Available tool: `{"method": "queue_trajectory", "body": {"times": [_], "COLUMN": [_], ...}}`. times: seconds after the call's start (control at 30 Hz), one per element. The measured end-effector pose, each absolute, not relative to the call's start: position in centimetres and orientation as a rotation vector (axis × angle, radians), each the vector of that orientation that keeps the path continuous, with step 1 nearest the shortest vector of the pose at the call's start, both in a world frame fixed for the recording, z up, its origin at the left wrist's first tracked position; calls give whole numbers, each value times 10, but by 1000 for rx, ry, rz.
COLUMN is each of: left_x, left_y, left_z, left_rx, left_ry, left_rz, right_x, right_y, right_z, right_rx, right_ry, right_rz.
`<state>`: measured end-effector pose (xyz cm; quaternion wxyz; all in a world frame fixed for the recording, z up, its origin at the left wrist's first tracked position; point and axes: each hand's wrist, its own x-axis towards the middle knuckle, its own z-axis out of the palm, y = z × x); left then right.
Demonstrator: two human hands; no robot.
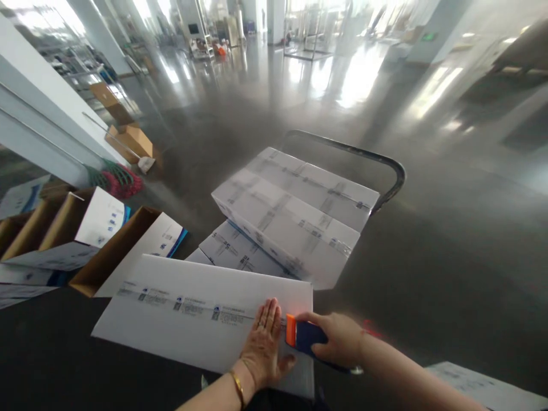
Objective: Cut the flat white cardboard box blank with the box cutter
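Observation:
A long white carton (180, 334) lies in front of me, with a strip of printed tape (197, 308) running along the middle of its top. My left hand (263, 348) is laid flat on the carton near its right end, fingers stretched out over the tape line. My right hand (345, 341) grips a tape dispenser (309, 338) with an orange front and a dark blue body. The dispenser's orange end is at the carton's right end, just right of my left hand's fingers. Whether it touches the carton is hard to tell.
Taped white cartons (291, 211) are stacked ahead by a curved dark cart handle (355, 149). Several open-topped cartons (115, 251) stand at left. Beyond them are a white pillar (47, 108), a brown box (131, 142) and a long-handled dustpan (146, 164). Another white carton (479, 388) is at lower right.

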<state>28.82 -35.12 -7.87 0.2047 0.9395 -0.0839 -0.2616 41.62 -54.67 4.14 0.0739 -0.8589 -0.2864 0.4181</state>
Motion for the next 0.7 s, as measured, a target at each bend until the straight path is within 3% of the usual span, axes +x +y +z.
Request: {"method": "queue_trajectory", "body": {"times": [0.2, 0.53, 0.7], "left_x": [291, 276, 279], "left_y": [-366, -364, -363], "left_z": [-86, -115, -114], "left_rx": [2698, 3072, 3108], "left_ry": [-212, -366, -417], "left_rz": [-676, 31, 123], "right_x": [425, 446, 445], "right_y": [-572, -788, -742], "right_z": [44, 14, -46], "right_rx": [-2497, -2665, -2722], "right_ry": [-935, -496, -431], "right_rz": [1281, 1313, 1312]}}
